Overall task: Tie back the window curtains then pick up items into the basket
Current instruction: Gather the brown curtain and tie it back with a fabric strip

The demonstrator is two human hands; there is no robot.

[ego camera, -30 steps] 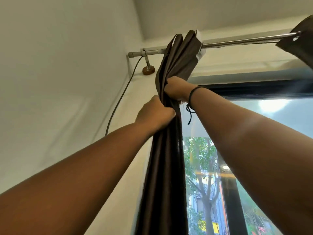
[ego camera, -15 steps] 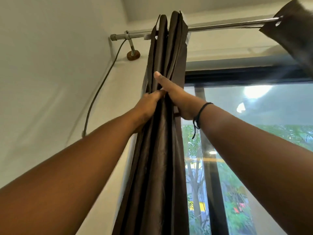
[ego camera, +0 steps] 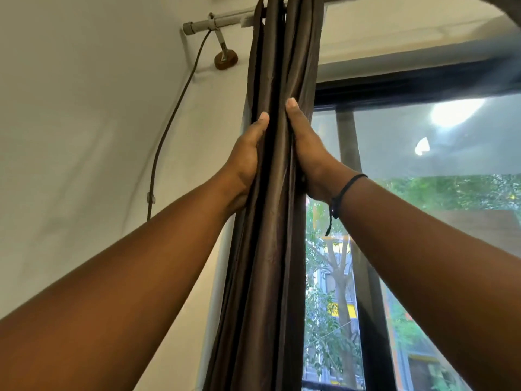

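The dark brown glossy fabric curtain (ego camera: 277, 221) hangs gathered into a narrow bundle down the centre of the frame. The left hand (ego camera: 244, 162) and right hand (ego camera: 307, 153) clasp it from either side, thumbs up the front; the fingers behind are probably curled around it. No tie shows yet, and the basket step remains.

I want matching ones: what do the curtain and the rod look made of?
Curtain: dark brown woven fabric with a satiny finish, judging by soft highlights along its folds; fibre unclear. Rod: probably metal tube, dull grey, with a smooth matte sheen.
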